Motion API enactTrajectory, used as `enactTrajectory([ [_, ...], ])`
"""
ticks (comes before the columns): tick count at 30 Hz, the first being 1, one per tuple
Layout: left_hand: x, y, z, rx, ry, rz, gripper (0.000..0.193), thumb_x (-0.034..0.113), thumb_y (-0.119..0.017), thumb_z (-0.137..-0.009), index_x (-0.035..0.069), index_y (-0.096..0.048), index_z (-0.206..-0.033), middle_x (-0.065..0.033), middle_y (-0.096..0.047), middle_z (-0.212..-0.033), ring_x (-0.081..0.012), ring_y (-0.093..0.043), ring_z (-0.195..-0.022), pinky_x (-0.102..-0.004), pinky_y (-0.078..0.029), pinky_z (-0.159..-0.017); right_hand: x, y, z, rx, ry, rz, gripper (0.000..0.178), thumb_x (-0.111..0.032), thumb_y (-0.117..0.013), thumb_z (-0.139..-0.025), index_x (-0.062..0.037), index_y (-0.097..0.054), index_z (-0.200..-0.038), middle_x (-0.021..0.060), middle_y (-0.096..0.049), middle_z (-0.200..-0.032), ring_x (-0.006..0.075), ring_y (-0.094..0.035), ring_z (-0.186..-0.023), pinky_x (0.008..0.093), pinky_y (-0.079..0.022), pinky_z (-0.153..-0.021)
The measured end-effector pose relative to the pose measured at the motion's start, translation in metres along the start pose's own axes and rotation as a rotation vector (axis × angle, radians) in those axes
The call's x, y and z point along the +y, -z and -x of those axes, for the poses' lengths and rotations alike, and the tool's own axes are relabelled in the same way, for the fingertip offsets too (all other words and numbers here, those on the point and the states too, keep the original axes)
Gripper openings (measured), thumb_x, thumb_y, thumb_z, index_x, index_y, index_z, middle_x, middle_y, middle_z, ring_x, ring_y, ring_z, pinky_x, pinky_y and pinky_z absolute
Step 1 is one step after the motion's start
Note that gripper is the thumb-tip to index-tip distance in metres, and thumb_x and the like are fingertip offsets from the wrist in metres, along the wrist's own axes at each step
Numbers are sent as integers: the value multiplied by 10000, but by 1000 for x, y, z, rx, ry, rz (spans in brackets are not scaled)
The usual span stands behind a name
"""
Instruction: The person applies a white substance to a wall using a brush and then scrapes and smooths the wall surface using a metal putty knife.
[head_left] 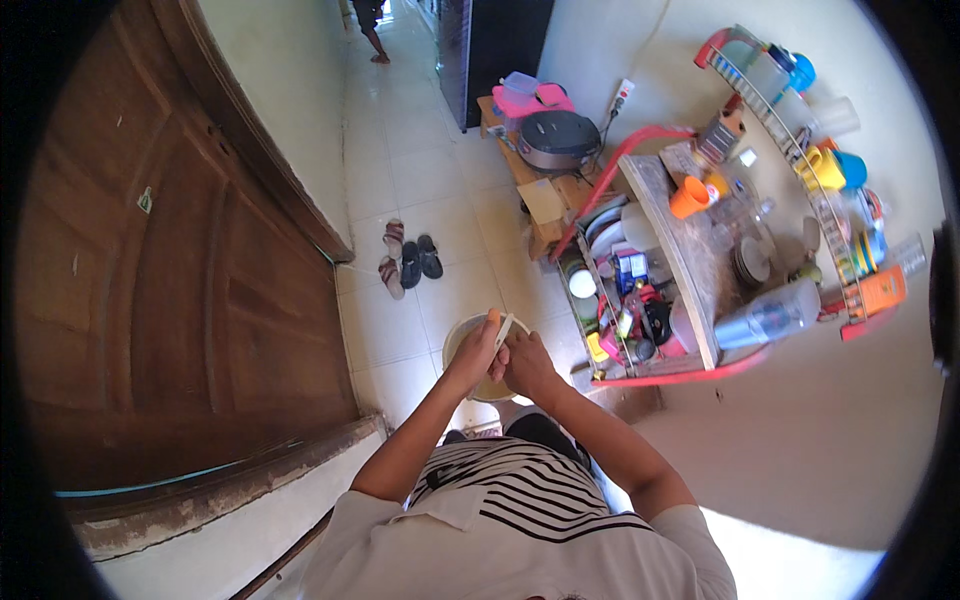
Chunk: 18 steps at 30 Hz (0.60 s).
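Closest of all, at six o'clock, a striped shirt is seen. Just past it, a slim white thing is held up by the left hand — the fingers seem to be closed on it. The right hand is curled just beside it, at about three o'clock; whether anything is pinched in it cannot be told. Below both hands a round, pale bowl is seen, and the slim white thing is held over it.

The work looks to be started, as the slim white thing is up in the hands and not laid down. How much is done cannot be told, since most of the bowl's inside is covered by the hands. How much is left cannot be told either.

Farther off, two pairs of sandals are set on the floor at eleven o'clock. At two o'clock, a red-edged rack is filled with cups and plates. Farthest away — between eleven and twelve — another person's leg is seen.
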<state>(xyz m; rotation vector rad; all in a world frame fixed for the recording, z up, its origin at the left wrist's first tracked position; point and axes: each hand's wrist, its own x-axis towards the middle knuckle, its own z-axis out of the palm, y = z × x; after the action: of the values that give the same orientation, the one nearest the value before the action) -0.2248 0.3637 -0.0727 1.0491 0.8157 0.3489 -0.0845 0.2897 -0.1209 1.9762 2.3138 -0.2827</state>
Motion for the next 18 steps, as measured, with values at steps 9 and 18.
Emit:
enactTrajectory([
  [9, 66, 41, -88, 162, 30, 64, 674, 644, -257, -1049, 72, -576, -889, -34, -566, -629, -164, -549, -440, -305, -430, -439, 63, 2, -146, -24, 197, 96, 430, -384, -672, -817, -193, -656, -1201, 55, -610, -1302, 272, -501, -1294, 439, -358, -1055],
  [18, 167, 62, -174, 314, -33, 17, 671, 629, -256, -1056, 65, -589, -911, -36, -573, -642, -161, -535, -469, -316, -467, -480, 134, 38, -272, 53, 289, 89, 331, -337, -631, -859, -191, -721, -1142, 36, -622, -1313, 269, -508, -1305, 494, -310, -1121],
])
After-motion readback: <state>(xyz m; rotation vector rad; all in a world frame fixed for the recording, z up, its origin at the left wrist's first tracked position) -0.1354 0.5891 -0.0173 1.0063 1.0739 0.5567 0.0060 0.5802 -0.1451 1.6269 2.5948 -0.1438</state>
